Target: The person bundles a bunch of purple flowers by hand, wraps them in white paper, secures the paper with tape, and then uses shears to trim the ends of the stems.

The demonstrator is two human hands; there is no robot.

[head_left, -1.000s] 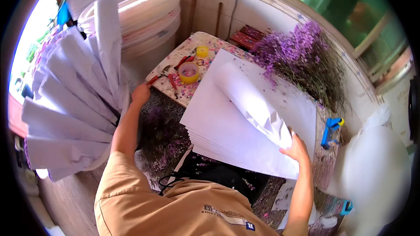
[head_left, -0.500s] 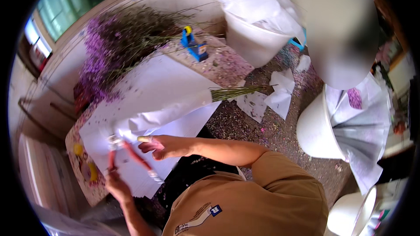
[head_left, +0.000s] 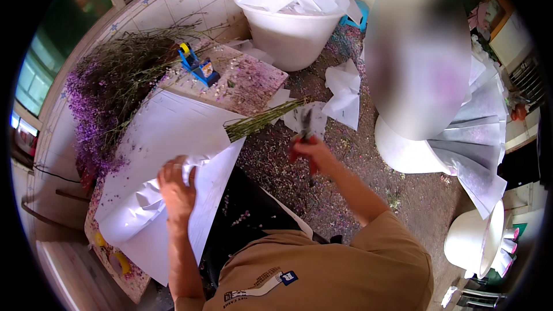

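Observation:
A white paper wrap (head_left: 144,204) is rolled around a bundle of flowers, and cut green stems (head_left: 265,118) stick out of its right end. My left hand (head_left: 177,190) lies over the roll, fingers curved across it and thumb apart. Off to the right, my right hand (head_left: 314,152) is closed on red-handled pruning shears (head_left: 305,129). Their dark blades point up, just beyond the stem ends and apart from them. Motion blurs the blades, so I cannot tell how far they are spread. Flat white paper sheets (head_left: 150,121) lie under the roll.
Loose purple flowers (head_left: 92,115) are heaped at the far left. A blue tape dispenser (head_left: 199,68) stands on the petal-strewn board (head_left: 247,80). White buckets (head_left: 294,34) with paper stand behind and at right. Paper scraps (head_left: 344,95) and petals litter the floor.
The shears have passed from my left hand to my right, which has swung out right toward the stem ends. My left hand has moved up onto the roll. The view has shifted right.

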